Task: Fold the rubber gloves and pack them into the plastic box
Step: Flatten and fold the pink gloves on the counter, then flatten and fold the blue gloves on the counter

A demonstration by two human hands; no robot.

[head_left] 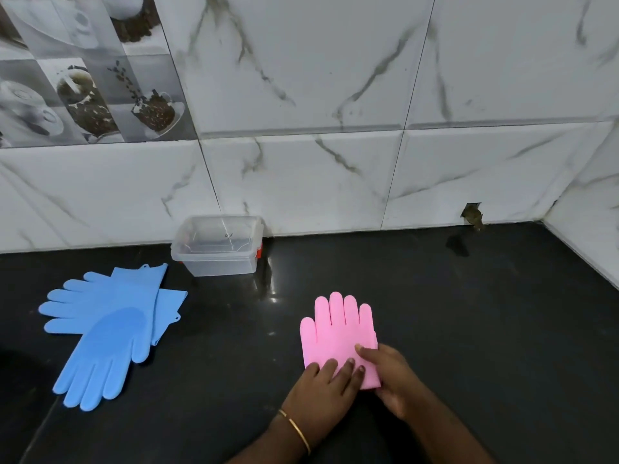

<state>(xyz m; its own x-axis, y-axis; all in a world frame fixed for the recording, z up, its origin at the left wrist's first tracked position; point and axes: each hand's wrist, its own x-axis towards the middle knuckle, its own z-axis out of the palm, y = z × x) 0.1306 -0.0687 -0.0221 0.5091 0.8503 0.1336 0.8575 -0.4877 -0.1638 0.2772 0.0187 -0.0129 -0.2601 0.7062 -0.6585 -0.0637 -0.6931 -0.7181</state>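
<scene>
Nearest, left hand [323,390], thin gold bangle [296,430] at the wrist, fingers straight and flat, pressing the lower edge of the folded pink glove [338,336]; right hand [393,380] just beside it, thumb over the glove's right edge and fingers curled beneath, pinching that lower right corner; glove itself flat on the black counter [469,313], doubled over, fingertips pointing toward the wall. Farther left, well apart, two blue gloves [107,323] crossed one over the other, unfolded, the upper one with its fingers toward the near edge, the other with fingers to the left. Beyond, against the marble-tiled wall [335,95], the clear plastic box [217,246], lid on, red clips at its sides; to the right along the wall's foot, a small broken hole [472,214] in the tile.
</scene>
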